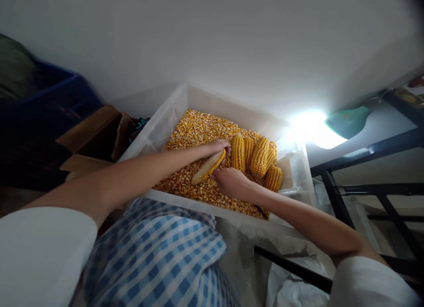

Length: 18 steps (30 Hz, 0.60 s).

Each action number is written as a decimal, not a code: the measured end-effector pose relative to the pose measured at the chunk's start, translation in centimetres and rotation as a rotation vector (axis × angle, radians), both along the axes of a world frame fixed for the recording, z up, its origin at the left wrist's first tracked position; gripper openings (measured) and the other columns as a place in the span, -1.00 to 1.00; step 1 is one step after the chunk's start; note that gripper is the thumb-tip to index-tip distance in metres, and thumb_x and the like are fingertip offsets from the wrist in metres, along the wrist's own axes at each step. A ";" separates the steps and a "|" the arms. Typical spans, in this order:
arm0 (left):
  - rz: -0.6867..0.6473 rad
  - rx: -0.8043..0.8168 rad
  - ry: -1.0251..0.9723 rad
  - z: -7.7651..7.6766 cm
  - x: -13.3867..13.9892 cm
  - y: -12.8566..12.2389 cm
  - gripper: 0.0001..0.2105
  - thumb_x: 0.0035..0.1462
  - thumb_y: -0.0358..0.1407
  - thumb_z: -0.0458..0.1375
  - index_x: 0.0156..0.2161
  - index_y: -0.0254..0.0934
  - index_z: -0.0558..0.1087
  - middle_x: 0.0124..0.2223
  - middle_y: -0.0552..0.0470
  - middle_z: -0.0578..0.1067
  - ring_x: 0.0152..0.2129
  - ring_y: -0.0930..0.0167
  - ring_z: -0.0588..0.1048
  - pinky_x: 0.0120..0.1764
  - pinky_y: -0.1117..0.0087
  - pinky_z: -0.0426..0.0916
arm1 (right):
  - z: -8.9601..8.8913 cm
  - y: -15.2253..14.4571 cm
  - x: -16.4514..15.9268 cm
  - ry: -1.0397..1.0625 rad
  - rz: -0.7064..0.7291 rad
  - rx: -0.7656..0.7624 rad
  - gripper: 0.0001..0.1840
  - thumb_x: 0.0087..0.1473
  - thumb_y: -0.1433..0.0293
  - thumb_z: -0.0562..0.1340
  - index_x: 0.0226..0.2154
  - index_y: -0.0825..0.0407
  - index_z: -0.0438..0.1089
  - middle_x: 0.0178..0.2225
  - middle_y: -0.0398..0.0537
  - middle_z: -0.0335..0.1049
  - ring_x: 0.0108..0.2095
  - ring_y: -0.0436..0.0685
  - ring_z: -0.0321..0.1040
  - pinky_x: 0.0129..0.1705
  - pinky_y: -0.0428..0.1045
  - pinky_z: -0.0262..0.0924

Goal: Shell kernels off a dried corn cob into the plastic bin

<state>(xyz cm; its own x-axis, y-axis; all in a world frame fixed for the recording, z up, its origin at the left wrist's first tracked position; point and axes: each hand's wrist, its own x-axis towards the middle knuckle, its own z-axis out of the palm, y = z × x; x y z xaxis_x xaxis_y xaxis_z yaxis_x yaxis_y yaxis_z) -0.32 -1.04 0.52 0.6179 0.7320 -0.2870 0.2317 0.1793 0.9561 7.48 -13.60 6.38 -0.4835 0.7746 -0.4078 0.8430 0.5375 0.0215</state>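
A partly stripped corn cob (207, 169) slants over loose corn kernels (198, 130) in a translucent plastic bin (202, 97). Pale bare cob shows on its near left side, and yellow kernels remain along its right edge. My left hand (218, 147) is closed around its upper end; the fingertips are partly hidden. Curled fingers of my right hand (231, 182) press against the cob's right side, low down. Just right of my hands, several full corn cobs (237, 152) lie on the kernels. Below my right wrist a thin dark object (262, 212) sticks out, its kind unclear.
A bright lamp with a green shade (347, 125) shines at the bin's right. Black metal framing (364, 159) stands on that side. An open cardboard box (91, 130) and a dark blue crate (66, 84) are at the left. Blue checked cloth (159, 254) covers my lap.
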 end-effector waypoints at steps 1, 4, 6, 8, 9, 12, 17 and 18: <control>-0.001 -0.001 -0.003 -0.1 0.0 0.1 -0.78 -0.05 -0.30 -0.09 -0.59 -0.33 0.29 -0.67 0.04 0.34 -0.78 0.49 0.29 -0.63 0.48 0.18 | 0.1 0.0 0.0 -0.012 0.000 -0.004 -0.70 0.09 0.33 -0.14 -0.30 0.13 0.20 -0.39 0.11 0.37 -0.37 0.13 0.33 -0.37 -0.06 0.13; -0.016 0.003 -0.002 -0.6 -0.1 0.2 -0.78 -0.06 -0.26 -0.08 -0.58 -0.32 0.29 -0.68 0.05 0.33 -0.76 0.48 0.31 -0.60 0.48 0.19 | 0.5 -0.1 -0.2 -0.058 0.006 -0.001 -0.74 0.07 0.36 -0.11 -0.28 0.13 0.19 -0.38 0.13 0.36 -0.36 0.13 0.33 -0.37 -0.05 0.14; -0.025 0.009 0.009 -0.8 -0.1 0.3 -0.77 -0.06 -0.23 -0.08 -0.58 -0.32 0.30 -0.68 0.04 0.34 -0.74 0.47 0.32 -0.58 0.48 0.20 | 0.7 -0.3 -0.4 -0.077 0.021 0.022 -0.78 0.04 0.41 -0.06 -0.27 0.13 0.19 -0.40 0.13 0.36 -0.37 0.13 0.34 -0.39 -0.04 0.15; -0.029 0.012 0.018 -0.9 -0.2 0.4 -0.76 -0.06 -0.21 -0.08 -0.56 -0.31 0.31 -0.67 0.04 0.35 -0.73 0.47 0.32 -0.57 0.48 0.20 | 0.8 -0.4 -0.5 -0.072 0.042 0.054 -0.79 0.00 0.45 -0.03 -0.27 0.13 0.19 -0.43 0.11 0.37 -0.37 0.14 0.34 -0.40 -0.04 0.15; -0.028 0.014 0.021 -0.9 -0.2 0.3 -0.76 -0.06 -0.20 -0.08 -0.55 -0.31 0.31 -0.66 0.03 0.36 -0.73 0.47 0.32 -0.57 0.48 0.20 | 0.9 -0.5 -0.6 -0.067 0.051 0.067 -0.80 -0.01 0.47 -0.03 -0.28 0.13 0.19 -0.45 0.11 0.37 -0.38 0.14 0.34 -0.41 -0.04 0.16; -0.026 0.008 0.041 -0.6 -0.1 0.2 -0.72 -0.05 -0.16 -0.08 -0.53 -0.32 0.34 -0.64 0.02 0.38 -0.72 0.48 0.32 -0.58 0.49 0.19 | 0.8 -0.7 -0.5 -0.067 0.065 0.078 -0.81 -0.01 0.47 -0.02 -0.31 0.12 0.21 -0.45 0.10 0.37 -0.36 0.15 0.33 -0.41 -0.04 0.16; -0.040 0.015 0.088 0.0 -0.1 0.0 -0.63 -0.02 -0.10 -0.11 -0.45 -0.34 0.41 -0.60 -0.04 0.41 -0.67 0.44 0.34 -0.54 0.48 0.19 | 0.7 -0.7 -0.3 -0.052 0.068 0.091 -0.82 -0.02 0.45 -0.01 -0.32 0.13 0.23 -0.46 0.10 0.37 -0.39 0.15 0.33 -0.43 -0.04 0.17; -0.044 0.025 0.095 0.1 -0.1 0.0 -0.61 -0.01 -0.09 -0.12 -0.44 -0.35 0.42 -0.59 -0.05 0.42 -0.66 0.43 0.35 -0.53 0.48 0.20 | 0.7 -0.7 -0.3 -0.046 0.069 0.096 -0.82 -0.02 0.45 -0.01 -0.32 0.13 0.23 -0.47 0.10 0.37 -0.39 0.15 0.34 -0.43 -0.03 0.17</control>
